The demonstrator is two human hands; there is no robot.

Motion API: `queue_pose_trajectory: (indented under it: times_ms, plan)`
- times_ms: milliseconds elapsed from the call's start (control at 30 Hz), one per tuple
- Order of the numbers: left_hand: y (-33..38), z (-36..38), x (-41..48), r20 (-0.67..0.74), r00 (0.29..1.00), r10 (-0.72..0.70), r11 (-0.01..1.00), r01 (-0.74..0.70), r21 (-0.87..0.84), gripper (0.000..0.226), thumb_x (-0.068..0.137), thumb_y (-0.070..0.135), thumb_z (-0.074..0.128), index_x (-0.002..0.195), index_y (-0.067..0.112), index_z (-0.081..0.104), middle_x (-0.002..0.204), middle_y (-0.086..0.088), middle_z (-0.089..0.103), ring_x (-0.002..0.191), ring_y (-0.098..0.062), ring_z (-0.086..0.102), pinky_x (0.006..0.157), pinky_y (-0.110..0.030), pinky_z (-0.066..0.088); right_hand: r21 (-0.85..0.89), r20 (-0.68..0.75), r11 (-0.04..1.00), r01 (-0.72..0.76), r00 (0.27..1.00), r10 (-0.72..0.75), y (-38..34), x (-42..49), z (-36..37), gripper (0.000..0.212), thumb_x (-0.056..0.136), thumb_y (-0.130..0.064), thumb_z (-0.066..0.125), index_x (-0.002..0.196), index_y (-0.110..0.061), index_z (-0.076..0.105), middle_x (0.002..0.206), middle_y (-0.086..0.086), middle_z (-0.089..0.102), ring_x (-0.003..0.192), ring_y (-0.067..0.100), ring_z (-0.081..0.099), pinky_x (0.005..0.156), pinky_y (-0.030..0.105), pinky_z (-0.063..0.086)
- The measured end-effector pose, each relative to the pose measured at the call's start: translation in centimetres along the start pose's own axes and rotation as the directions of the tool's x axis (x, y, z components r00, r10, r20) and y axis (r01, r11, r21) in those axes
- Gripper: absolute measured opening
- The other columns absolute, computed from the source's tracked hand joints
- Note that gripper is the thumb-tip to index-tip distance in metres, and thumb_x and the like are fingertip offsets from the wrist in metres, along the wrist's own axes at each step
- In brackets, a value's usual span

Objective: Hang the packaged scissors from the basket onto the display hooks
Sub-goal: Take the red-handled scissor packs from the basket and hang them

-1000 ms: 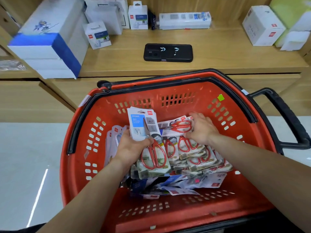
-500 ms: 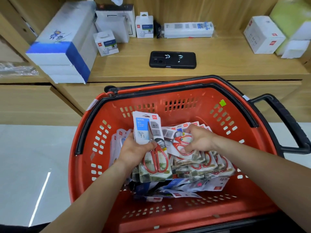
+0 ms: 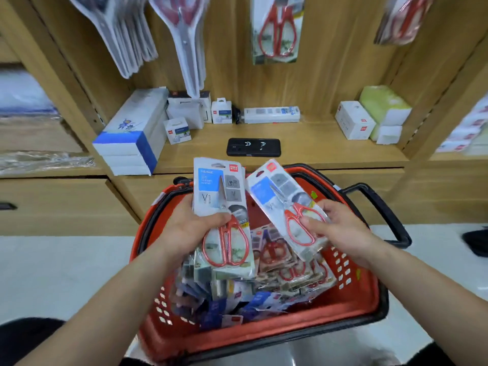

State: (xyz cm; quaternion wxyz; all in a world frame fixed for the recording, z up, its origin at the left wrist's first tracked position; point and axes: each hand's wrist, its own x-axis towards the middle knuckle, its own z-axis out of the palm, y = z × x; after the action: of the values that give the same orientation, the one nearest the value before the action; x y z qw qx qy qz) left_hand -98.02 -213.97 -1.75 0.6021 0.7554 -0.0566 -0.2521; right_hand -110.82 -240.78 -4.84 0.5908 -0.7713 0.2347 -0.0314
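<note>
Above the red basket (image 3: 264, 336), the left hand (image 3: 188, 229) grips an upright scissors pack (image 3: 220, 191) and the right hand (image 3: 342, 231) pinches a left-tilted scissors pack (image 3: 280, 191), both hang-tabs pointing up toward the hung red scissors (image 3: 277, 30), slightly nearer the right.

The basket (image 3: 353, 307) is red plastic, smooth and slightly shiny, with a black plastic rim and handle (image 3: 385, 211). The upright scissor pack (image 3: 211, 186) and the tilted scissor pack (image 3: 266, 191) are printed card under clear glossy plastic; their scissors have bare metal blades and shiny red handles. The shelf (image 3: 317, 143) is matt wood grain. The boxes (image 3: 353, 120) are white cardboard, the phone (image 3: 253, 147) black and smooth. The floor (image 3: 52, 273) is pale and glossy.
</note>
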Motion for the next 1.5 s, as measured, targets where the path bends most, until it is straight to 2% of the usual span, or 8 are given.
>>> queue_pose_trajectory:
  times_ms: [167,333,433,633,867,967,1133,1500]
  plan:
    - [7.2,1.8,-1.5,-0.056,0.976,0.210,0.975,-0.213,-0.064,0.036,0.082,0.006,0.084,0.109,0.021,0.066,0.093,0.002,0.081,0.071,-0.009,0.077,0.055,-0.018,0.057,0.387,-0.106,0.916,0.102,0.992,-0.065,-3.3,-2.5,-0.8,0.032,0.087,-0.007,0.076,0.115,-0.012,0.061,0.109,0.015,0.077,0.088,0.025,0.075,0.074,0.036,0.055]
    - [12.3,2.3,-1.4,-0.059,0.923,0.381,0.920,-0.384,-0.077,0.044,0.081,0.015,0.087,0.113,0.028,0.061,0.100,0.006,0.077,0.076,-0.001,0.075,0.063,-0.019,0.061,0.571,-0.188,0.788,0.232,0.971,-0.150,-6.5,-3.4,-1.9,0.092,0.037,-0.043,0.104,0.115,-0.012,0.065,0.103,0.015,0.078,0.085,0.025,0.077,0.067,0.033,0.062]
    - [14.1,2.0,0.6,-0.056,0.910,0.412,0.900,-0.415,-0.131,0.054,0.077,0.016,0.088,0.125,0.023,0.065,0.107,0.005,0.079,0.092,-0.016,0.078,0.084,-0.042,0.063,0.548,-0.307,0.782,0.296,0.941,-0.141,-7.8,-2.7,-2.8,0.059,0.062,-0.026,0.091,0.114,-0.012,0.066,0.103,0.013,0.078,0.084,0.024,0.076,0.064,0.033,0.062]
    - [16.0,3.0,4.3,-0.040,0.890,0.454,0.868,-0.452,-0.205,0.044,0.077,0.013,0.088,0.112,0.027,0.067,0.099,0.011,0.080,0.089,-0.014,0.078,0.079,-0.035,0.059,0.480,-0.513,0.780,0.401,0.850,-0.121,-11.5,1.2,-5.9,0.017,0.095,-0.008,0.066,0.107,-0.018,0.062,0.086,0.005,0.076,0.069,0.020,0.069,0.056,0.029,0.057]
    - [16.0,5.6,5.1,0.031,0.875,0.484,0.861,-0.469,-0.198,0.045,0.078,0.005,0.087,0.107,0.028,0.060,0.085,0.017,0.077,0.072,0.005,0.072,0.052,-0.007,0.049,0.426,-0.677,0.722,0.544,0.722,-0.145,-17.5,6.9,-13.6,0.032,0.098,-0.014,0.069,0.128,-0.021,0.061,0.106,0.004,0.075,0.077,0.016,0.073,0.064,0.033,0.060]
    - [15.8,6.3,5.2,0.034,0.871,0.491,0.865,-0.482,-0.142,0.050,0.075,0.007,0.089,0.110,0.028,0.060,0.097,0.009,0.076,0.078,0.002,0.072,0.057,-0.008,0.050,0.429,-0.704,0.693,0.579,0.695,-0.145,-19.3,8.4,-15.8,0.036,0.098,-0.013,0.069,0.130,-0.024,0.060,0.105,0.002,0.077,0.088,0.021,0.075,0.073,0.040,0.062]
    - [15.4,6.7,5.6,0.032,0.879,0.475,0.874,-0.467,-0.138,0.050,0.075,0.006,0.089,0.110,0.029,0.061,0.099,0.007,0.079,0.083,-0.005,0.076,0.059,-0.012,0.055,0.439,-0.730,0.663,0.606,0.671,-0.130,-20.1,9.7,-17.3,0.043,0.098,-0.011,0.068,0.138,-0.020,0.056,0.114,0.006,0.073,0.086,0.020,0.073,0.059,0.029,0.057]
    - [15.5,6.5,5.9,0.013,0.882,0.472,0.870,-0.463,-0.168,0.049,0.076,0.001,0.087,0.109,0.028,0.062,0.094,0.010,0.079,0.081,-0.006,0.077,0.057,-0.013,0.055,0.421,-0.788,0.651,0.632,0.610,-0.083,-19.7,9.8,-17.7,0.051,0.099,-0.010,0.066,0.144,-0.027,0.050,0.105,0.000,0.074,0.077,0.013,0.076,0.058,0.029,0.057]
